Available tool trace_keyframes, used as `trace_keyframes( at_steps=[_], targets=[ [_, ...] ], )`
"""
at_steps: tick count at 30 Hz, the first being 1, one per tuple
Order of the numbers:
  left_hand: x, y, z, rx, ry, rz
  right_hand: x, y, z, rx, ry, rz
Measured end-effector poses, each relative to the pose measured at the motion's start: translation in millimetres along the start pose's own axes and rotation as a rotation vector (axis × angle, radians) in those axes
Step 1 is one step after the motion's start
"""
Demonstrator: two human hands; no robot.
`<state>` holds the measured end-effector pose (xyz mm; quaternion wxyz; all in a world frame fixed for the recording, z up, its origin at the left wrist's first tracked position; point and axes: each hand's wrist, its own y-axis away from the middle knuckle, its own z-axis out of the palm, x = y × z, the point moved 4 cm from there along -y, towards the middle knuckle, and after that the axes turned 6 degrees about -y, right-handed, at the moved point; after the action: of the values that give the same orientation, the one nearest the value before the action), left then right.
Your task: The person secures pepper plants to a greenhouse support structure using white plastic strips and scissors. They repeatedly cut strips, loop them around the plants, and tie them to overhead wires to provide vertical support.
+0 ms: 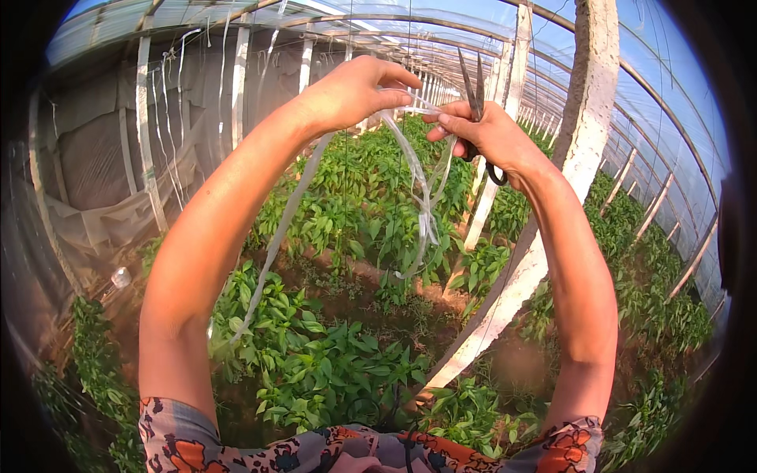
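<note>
Both arms are raised in front of me. My left hand [361, 88] pinches clear plastic twine [414, 165] between thumb and fingers. A short stretch of it runs across to my right hand [473, 127], whose thumb and forefinger grip it too. Loops and a loose tail dangle below the hands, and another long strand [284, 230] slopes down on the left to the plants. Dark scissors [473, 83] also sit in my right hand, their blades pointing up and slightly apart, a black handle loop hanging below the palm. Two thin dark vertical lines [393, 219] pass near the hands.
A thick whitish post [568, 171] leans close by on my right. Rows of leafy green pepper plants [337, 366] fill the ground below and ahead, with brown soil between them. Plastic sheeting [89, 148] and posts line the left side, and curved greenhouse ribs [402, 18] arch overhead.
</note>
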<state>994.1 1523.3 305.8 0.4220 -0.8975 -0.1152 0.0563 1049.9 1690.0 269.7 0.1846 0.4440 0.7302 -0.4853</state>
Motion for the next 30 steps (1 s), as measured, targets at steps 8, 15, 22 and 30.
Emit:
trace_keyframes(
  at_steps=[8,15,22,30],
  targets=[
    [2,9,-9,-0.079,0.163,-0.323,10,15,-27,0.113,0.099,0.043],
    [2,-6,14,-0.124,0.116,-0.237,-6,-7,-1,0.034,0.154,-0.128],
    [-16,-2,-1,-0.206,0.335,-0.291,-12,3,-51,-0.007,-0.117,0.088],
    [14,-48,21,-0.22,0.557,-0.343,-40,-44,-50,-0.073,0.184,-0.141]
  ],
)
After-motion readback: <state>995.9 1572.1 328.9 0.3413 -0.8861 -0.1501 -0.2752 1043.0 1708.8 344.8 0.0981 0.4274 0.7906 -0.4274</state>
